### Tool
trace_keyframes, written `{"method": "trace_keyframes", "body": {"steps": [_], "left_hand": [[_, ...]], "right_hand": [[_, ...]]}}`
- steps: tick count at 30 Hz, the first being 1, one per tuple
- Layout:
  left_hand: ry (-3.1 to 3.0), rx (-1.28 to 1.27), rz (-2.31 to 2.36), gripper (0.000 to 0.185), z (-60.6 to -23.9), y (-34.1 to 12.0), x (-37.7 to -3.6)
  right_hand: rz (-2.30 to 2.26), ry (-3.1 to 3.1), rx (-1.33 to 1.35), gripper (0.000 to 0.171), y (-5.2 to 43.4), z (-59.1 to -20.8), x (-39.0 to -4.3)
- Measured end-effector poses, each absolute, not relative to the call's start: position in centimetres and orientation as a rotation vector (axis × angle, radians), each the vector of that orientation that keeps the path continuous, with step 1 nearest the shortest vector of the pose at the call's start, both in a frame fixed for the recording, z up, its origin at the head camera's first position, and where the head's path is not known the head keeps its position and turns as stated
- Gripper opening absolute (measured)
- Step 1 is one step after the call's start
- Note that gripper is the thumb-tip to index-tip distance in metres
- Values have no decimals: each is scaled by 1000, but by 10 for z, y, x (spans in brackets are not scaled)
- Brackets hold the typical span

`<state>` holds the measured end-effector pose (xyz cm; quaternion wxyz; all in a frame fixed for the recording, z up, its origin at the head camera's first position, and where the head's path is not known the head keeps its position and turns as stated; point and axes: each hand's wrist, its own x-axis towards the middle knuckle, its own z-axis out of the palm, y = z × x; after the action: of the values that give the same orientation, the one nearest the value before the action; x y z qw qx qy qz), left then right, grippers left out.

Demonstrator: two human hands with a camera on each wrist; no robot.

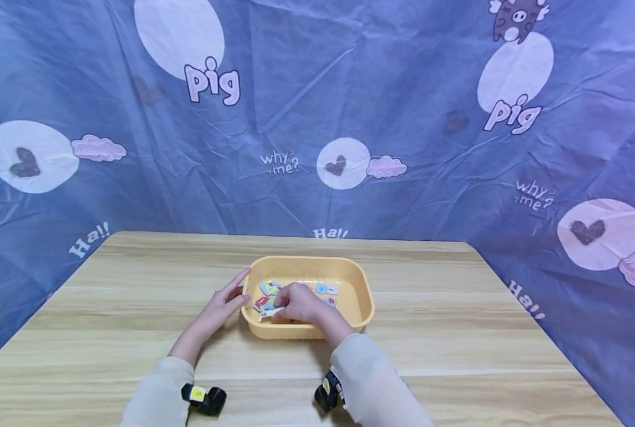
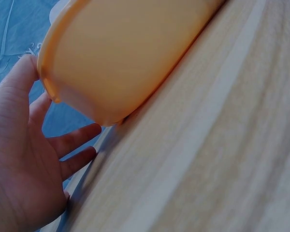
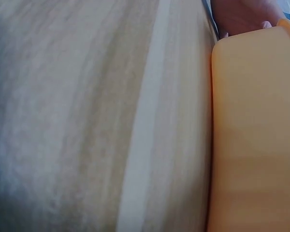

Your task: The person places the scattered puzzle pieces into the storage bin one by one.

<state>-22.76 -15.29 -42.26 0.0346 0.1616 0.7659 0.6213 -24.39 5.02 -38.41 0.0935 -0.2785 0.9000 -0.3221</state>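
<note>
A yellow plastic tub (image 1: pixel 308 332) stands on the wooden table with several flat, colourful puzzle pieces (image 1: pixel 269 288) in it. My left hand (image 1: pixel 223 305) is at the tub's left end, touching the rim with its thumb and forefinger. In the left wrist view that hand (image 2: pixel 26 145) has its other fingers spread beside the outer wall. Inside the tub, my right hand (image 1: pixel 302 302) pinches a whitish puzzle piece (image 1: pixel 267 314) with dark print, low over the pieces at the left. The right wrist view shows the tub's outer side (image 3: pixel 256 121), without the right hand's fingers.
A pale blue piece (image 1: pixel 325 289) lies toward the tub's back, and another piece (image 1: pixel 329 302) is partly hidden by the right hand. Black wrist cameras (image 1: pixel 205 398) sit at both sleeves. A blue printed cloth (image 1: pixel 306 201) hangs behind the table (image 1: pixel 434 332).
</note>
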Motion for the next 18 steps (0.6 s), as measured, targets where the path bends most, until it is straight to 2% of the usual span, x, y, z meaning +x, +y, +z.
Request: {"method": "trace_keyframes", "body": {"steps": [9,18], "left_hand": [[2326,492,1927,57,-415,-152,-224],[2368,501,1913,59,-423,-152,-227]], "right_hand": [[-892,2674,-843,13,52,-385,-243],[-844,2675,-840,11,51,-386,-244]]}}
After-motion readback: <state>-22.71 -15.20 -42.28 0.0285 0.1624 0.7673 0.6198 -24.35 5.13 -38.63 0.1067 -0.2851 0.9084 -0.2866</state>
